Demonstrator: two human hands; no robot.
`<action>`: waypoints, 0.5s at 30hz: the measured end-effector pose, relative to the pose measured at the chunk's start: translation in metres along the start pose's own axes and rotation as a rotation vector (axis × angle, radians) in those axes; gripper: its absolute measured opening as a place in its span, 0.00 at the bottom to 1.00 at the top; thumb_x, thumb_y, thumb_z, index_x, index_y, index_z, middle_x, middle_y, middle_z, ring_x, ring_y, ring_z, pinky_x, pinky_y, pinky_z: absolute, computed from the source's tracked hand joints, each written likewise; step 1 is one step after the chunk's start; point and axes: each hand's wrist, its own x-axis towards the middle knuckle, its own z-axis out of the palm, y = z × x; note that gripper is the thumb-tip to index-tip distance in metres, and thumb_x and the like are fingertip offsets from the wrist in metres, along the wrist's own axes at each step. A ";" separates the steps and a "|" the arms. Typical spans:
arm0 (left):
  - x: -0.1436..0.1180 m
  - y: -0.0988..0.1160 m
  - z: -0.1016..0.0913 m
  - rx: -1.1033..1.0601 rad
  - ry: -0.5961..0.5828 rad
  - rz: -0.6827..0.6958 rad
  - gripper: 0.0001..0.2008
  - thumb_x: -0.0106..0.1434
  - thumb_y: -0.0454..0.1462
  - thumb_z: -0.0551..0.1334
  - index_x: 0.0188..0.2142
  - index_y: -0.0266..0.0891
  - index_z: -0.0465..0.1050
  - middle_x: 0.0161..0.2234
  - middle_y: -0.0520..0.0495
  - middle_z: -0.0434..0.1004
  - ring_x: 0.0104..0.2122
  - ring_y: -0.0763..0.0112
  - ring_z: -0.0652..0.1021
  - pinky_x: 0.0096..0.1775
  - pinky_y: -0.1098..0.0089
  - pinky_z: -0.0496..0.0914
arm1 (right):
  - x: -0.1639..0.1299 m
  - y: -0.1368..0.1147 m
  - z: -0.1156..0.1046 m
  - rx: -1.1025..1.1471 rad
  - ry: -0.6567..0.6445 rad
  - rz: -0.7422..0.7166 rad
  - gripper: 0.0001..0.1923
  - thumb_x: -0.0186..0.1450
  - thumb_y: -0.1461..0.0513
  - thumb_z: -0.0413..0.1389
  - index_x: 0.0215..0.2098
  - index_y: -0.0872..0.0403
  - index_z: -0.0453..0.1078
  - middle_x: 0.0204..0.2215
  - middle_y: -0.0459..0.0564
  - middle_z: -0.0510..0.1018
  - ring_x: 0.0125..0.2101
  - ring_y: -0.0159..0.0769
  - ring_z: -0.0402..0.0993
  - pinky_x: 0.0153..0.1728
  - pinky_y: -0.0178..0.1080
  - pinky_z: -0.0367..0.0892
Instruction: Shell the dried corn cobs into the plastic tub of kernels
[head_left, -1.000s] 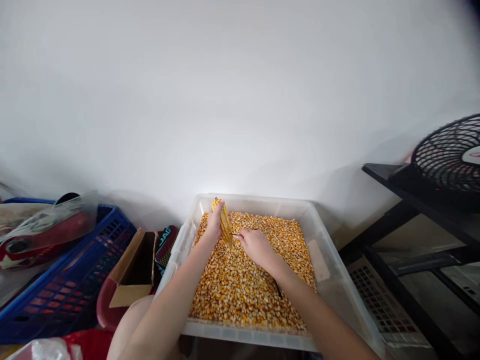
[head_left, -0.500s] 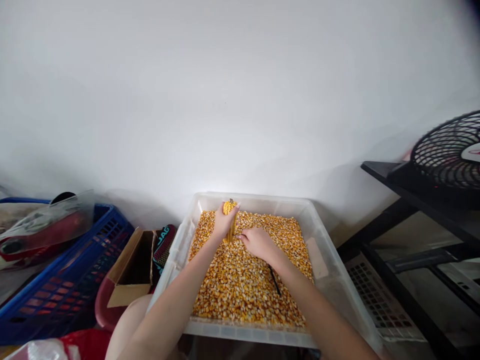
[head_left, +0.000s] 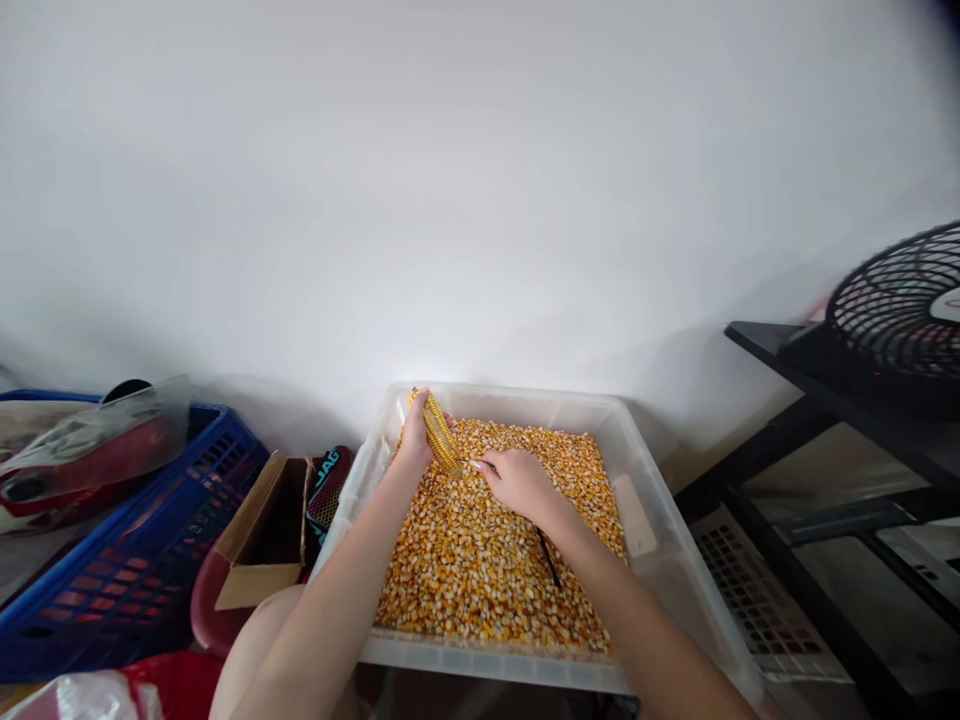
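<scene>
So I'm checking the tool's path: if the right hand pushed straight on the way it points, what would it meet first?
Probably the yellow corn cob held in the left hand; the right hand points its thin dark tool at the cob's lower end, though depth is unclear.

Open room above the loose kernels (head_left: 487, 570), hemmed by bin walls (head_left: 667, 540), cardboard box (head_left: 262, 535) left, black stand (head_left: 817, 420) right.

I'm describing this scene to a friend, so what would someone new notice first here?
First, the clear plastic tub at bottom centre, filled with loose golden corn kernels. Over its far end, the left hand holds a corn cob tilted, while the right hand grips a thin dark tool against it. A blue crate sits left, a black fan right.
</scene>
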 end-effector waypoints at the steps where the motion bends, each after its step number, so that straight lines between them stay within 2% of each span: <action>1: 0.000 0.000 0.000 -0.001 0.006 -0.007 0.19 0.52 0.52 0.59 0.29 0.37 0.66 0.17 0.49 0.70 0.16 0.69 0.73 0.20 0.71 0.68 | 0.000 -0.001 0.000 -0.006 0.002 0.003 0.17 0.68 0.56 0.42 0.36 0.52 0.71 0.31 0.51 0.78 0.32 0.35 0.74 0.31 0.33 0.58; 9: -0.001 0.002 0.000 -0.019 -0.004 -0.021 0.19 0.53 0.52 0.59 0.28 0.37 0.65 0.17 0.49 0.69 0.16 0.69 0.72 0.20 0.70 0.68 | -0.001 -0.002 -0.006 -0.018 -0.006 0.013 0.16 0.68 0.57 0.43 0.36 0.52 0.71 0.31 0.51 0.78 0.32 0.36 0.73 0.32 0.33 0.59; 15: -0.002 -0.003 -0.001 -0.058 0.040 -0.051 0.18 0.51 0.51 0.61 0.26 0.36 0.67 0.16 0.48 0.70 0.16 0.70 0.72 0.19 0.72 0.68 | 0.000 -0.003 0.003 -0.043 -0.023 0.003 0.17 0.68 0.57 0.42 0.36 0.53 0.71 0.32 0.51 0.78 0.32 0.36 0.74 0.32 0.33 0.59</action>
